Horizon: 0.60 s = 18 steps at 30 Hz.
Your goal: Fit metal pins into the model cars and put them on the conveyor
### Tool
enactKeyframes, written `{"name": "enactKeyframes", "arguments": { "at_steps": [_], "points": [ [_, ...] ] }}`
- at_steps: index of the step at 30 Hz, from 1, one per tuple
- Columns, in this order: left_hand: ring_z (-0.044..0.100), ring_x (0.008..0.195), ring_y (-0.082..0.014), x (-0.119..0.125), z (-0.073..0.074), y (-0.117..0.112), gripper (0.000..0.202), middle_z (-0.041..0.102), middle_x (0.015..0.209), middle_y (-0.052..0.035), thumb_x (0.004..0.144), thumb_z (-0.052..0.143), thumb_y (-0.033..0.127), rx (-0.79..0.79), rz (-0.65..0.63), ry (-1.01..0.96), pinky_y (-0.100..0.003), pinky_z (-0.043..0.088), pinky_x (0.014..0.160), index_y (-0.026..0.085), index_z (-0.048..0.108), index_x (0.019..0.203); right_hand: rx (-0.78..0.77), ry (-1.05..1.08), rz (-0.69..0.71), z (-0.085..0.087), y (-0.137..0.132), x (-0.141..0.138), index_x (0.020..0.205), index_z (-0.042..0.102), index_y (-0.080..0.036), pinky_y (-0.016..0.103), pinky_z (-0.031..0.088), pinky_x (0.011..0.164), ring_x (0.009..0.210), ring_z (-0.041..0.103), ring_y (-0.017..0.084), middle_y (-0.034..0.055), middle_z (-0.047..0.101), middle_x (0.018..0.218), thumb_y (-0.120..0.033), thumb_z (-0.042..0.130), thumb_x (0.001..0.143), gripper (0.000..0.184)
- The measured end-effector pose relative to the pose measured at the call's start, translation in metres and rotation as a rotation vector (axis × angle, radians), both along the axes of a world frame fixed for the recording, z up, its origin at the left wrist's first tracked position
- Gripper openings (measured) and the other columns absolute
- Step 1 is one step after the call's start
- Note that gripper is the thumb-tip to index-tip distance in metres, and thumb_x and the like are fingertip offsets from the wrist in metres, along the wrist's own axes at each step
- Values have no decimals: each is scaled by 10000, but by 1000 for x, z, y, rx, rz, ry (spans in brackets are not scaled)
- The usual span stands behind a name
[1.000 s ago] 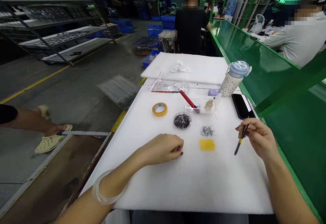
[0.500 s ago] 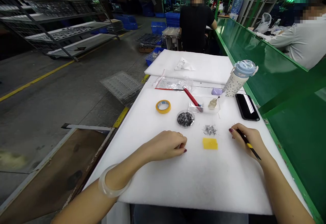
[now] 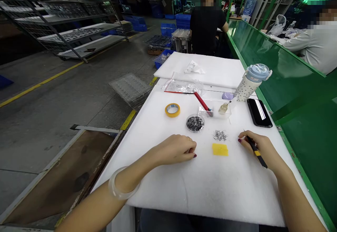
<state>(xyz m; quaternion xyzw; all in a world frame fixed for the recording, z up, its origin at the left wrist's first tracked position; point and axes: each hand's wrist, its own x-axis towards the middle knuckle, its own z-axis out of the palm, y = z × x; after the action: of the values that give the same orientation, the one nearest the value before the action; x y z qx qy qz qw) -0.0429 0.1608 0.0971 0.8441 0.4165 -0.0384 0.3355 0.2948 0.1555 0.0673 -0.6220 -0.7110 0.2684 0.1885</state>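
Observation:
My left hand rests on the white tabletop with its fingers curled in, and nothing shows in it. My right hand is closed around black tweezers with a yellow band, their thin tip pointing away from me. Between the hands lies a small yellow rectangular piece, with a loose pile of fine dark pin-like pieces just beyond it. A round clear dish full of similar dark pieces sits past my left hand.
Farther back are a yellow tape roll, a clear tray holding a small bottle, a red-handled tool, a phone and a tumbler. A green partition borders the right side; two people sit beyond.
The whole view has shifted slightly, so things sit a little farther right. Against the table, both hands stay nearly in place; the tweezers' angle in my right hand has changed slightly.

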Motion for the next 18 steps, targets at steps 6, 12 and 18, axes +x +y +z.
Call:
{"name": "enactKeyframes", "arguments": {
  "at_steps": [6,12,18],
  "points": [
    [499,675,-131,0,0,0,253,588,761,40,942,588,212,8,-3,6,-288,299,632,197,472,718,7,-9,15,-4,2,3,974,665,-253,324,415,595,577,451,152,8,611,732,-620,515,954,397],
    [506,683,-130,0,0,1,250,591,761,42,944,591,203,5,-4,13,-287,299,634,195,479,721,-12,-26,24,-5,2,5,1001,653,-259,327,415,614,601,460,157,6,617,756,-589,512,964,361],
    [507,681,-129,1,0,1,255,595,764,43,948,597,216,-1,-2,12,-287,301,635,195,484,721,-34,-21,22,-3,2,4,1004,649,-256,332,403,614,595,450,157,3,602,747,-581,505,962,359]
  ]
}}
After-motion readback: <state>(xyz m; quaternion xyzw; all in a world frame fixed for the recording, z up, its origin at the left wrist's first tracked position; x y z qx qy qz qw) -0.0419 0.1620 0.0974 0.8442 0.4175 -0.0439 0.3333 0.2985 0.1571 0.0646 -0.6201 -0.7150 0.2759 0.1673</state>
